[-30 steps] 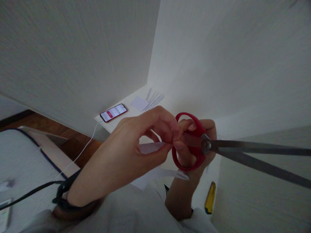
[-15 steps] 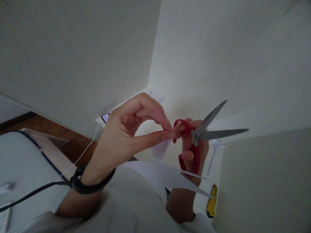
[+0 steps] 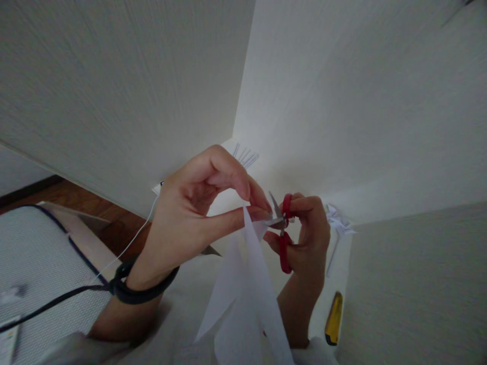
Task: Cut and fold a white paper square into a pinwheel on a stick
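Observation:
My left hand [image 3: 198, 203] pinches a piece of thin white paper [image 3: 245, 284] between thumb and forefinger, and the sheet hangs down in long pointed flaps in front of my body. My right hand [image 3: 310, 233] has its fingers through the red handles of a pair of scissors [image 3: 283, 222]. The blades are apart and point left, towards the pinched edge of the paper, close to my left fingertips. Whether the blades touch the paper I cannot tell. A black band [image 3: 146, 289] with a cord is around my left wrist.
White paper scraps [image 3: 338, 220] lie on the right of the white table [image 3: 344, 263], above a yellow box cutter [image 3: 334, 319]. Thin lined strips [image 3: 246, 156] sit in the far corner between two walls. A white cable [image 3: 133, 241] runs down at left, beside a grey mesh surface [image 3: 41, 253].
My right hand has turned the scissors from pointing right to pointing left, with the blades now at the paper. The paper's flaps have swung to hang down. My left hand keeps its pinch.

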`<state>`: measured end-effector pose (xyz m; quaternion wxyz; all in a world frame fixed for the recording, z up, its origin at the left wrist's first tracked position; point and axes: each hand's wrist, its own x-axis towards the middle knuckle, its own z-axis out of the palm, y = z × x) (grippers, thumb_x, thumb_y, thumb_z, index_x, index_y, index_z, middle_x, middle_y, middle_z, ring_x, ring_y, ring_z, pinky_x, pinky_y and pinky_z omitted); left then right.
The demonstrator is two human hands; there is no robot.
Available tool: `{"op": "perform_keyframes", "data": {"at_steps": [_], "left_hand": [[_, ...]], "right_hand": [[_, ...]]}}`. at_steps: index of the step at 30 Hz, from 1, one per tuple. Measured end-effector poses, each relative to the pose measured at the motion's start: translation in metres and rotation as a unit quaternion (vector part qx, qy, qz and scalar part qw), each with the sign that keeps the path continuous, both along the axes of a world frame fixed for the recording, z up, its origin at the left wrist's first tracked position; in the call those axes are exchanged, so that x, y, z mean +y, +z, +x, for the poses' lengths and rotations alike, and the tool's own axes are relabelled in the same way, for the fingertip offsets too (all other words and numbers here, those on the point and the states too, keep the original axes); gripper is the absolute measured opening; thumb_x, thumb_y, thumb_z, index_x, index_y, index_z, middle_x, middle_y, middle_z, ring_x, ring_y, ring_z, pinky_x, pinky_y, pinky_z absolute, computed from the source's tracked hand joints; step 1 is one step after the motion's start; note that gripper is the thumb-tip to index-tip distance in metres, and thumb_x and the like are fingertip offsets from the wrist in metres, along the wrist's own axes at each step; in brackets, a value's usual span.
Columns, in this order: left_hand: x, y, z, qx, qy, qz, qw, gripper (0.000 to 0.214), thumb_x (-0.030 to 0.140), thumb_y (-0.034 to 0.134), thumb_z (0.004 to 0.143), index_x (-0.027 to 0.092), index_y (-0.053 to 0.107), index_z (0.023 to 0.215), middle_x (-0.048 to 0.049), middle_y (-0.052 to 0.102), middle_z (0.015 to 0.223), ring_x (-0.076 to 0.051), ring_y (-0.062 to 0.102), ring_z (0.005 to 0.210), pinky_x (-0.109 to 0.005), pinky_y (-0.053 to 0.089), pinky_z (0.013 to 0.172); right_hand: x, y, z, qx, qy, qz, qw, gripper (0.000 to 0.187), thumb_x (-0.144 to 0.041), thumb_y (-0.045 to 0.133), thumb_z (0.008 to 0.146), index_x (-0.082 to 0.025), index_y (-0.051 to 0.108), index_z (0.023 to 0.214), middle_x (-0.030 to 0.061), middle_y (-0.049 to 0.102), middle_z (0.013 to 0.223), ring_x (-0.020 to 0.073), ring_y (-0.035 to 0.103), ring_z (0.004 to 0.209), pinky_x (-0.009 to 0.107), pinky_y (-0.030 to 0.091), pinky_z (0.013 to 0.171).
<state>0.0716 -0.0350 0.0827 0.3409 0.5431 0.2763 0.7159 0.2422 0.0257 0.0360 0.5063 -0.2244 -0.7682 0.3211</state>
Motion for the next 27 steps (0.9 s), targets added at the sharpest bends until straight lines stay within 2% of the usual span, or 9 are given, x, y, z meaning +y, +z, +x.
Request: {"op": "perform_keyframes", "data": {"at_steps": [5, 11, 20, 27], "left_hand": [[-0.0009, -0.0005, -0.0021, 0.012, -0.003, -0.001, 1.000, 0.033, -0.012, 0.070, 0.071, 0.015, 0.055, 0.084, 0.0014, 0.074, 0.081, -0.012, 0.071, 0.070, -0.020, 0.059, 0.061], [-0.0012, 0.0007, -0.0025, 0.012, 0.014, -0.009, 1.000, 0.027, -0.008, 0.070, 0.074, 0.015, 0.055, 0.080, 0.0045, 0.071, 0.077, -0.008, 0.070, 0.071, -0.014, 0.055, 0.057], [-0.0001, -0.0014, -0.0058, 0.025, 0.006, -0.007, 1.000, 0.030, -0.009, 0.069, 0.073, 0.016, 0.054, 0.079, 0.0054, 0.070, 0.077, -0.007, 0.071, 0.072, -0.013, 0.056, 0.058], [0.0007, -0.0001, -0.0057, 0.024, 0.000, -0.003, 1.000, 0.030, -0.011, 0.067, 0.073, 0.015, 0.053, 0.078, 0.0049, 0.068, 0.075, -0.007, 0.070, 0.072, -0.013, 0.055, 0.058]], "right_hand": [[0.0004, 0.0063, 0.0028, -0.041, -0.017, 0.022, 0.999, 0.032, -0.023, 0.077, 0.070, -0.025, 0.050, 0.088, -0.0049, 0.053, 0.076, 0.0108, 0.044, 0.059, 0.022, 0.040, 0.051], [0.0006, 0.0071, 0.0049, -0.051, -0.020, 0.035, 0.998, 0.033, -0.020, 0.077, 0.070, -0.025, 0.049, 0.087, -0.0058, 0.050, 0.073, 0.0094, 0.042, 0.056, 0.020, 0.039, 0.048], [-0.0002, 0.0076, 0.0067, -0.060, 0.004, 0.015, 0.998, 0.035, -0.019, 0.078, 0.069, -0.025, 0.049, 0.087, -0.0062, 0.054, 0.075, 0.0079, 0.046, 0.056, 0.017, 0.042, 0.048], [-0.0012, 0.0087, 0.0063, -0.072, -0.006, 0.029, 0.997, 0.035, -0.018, 0.077, 0.068, -0.024, 0.048, 0.086, -0.0070, 0.055, 0.075, 0.0059, 0.047, 0.056, 0.015, 0.042, 0.049]]}}
